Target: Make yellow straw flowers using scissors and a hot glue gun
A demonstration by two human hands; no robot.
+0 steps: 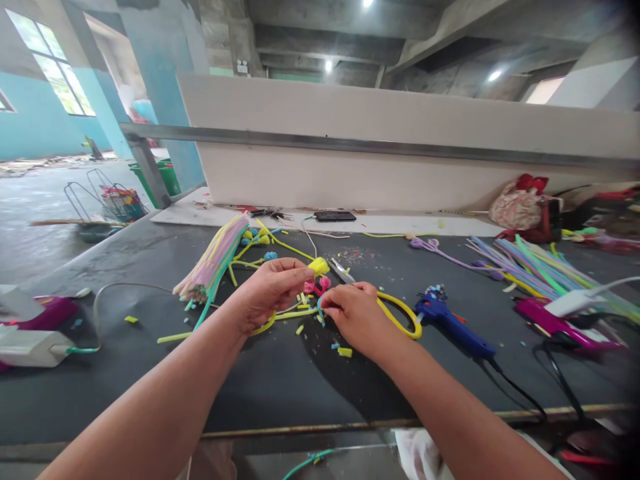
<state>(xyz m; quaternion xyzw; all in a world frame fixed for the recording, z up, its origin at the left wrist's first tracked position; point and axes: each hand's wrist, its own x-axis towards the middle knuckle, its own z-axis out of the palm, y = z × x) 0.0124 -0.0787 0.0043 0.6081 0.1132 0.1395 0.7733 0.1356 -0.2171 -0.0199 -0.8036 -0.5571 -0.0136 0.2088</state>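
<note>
- Your left hand (270,291) is closed in a pinch, thumb against fingertips, on a yellow tuft (319,267); you hold it lifted just above the table (280,380), seemingly to keep its end clear for the other hand
- Your right hand (353,313) is curled knuckles up, its fingertips pressed together on a thin stem (305,312) just beside the pink tufts (316,287); both hands meet at the middle of the table, so the piece sits braced between them
- The scissors (342,271) lie partly under your right hand, blades pointing away and the yellow handle loop sticking out to the right; I cannot tell whether your fingers are through it
- Cut scraps (344,351) lie scattered around both hands, where they fall
- A blue glue gun (450,321) rests just right of your right hand, within easy reach, its cord running off the near edge
- A bundle of pastel stems (214,261) lies to the left, and a looser spread of stems (540,270) lies well to the right, stock kept off to either side
- A phone (335,216) and a bag (517,205) sit at the far edge, out of the way
</note>
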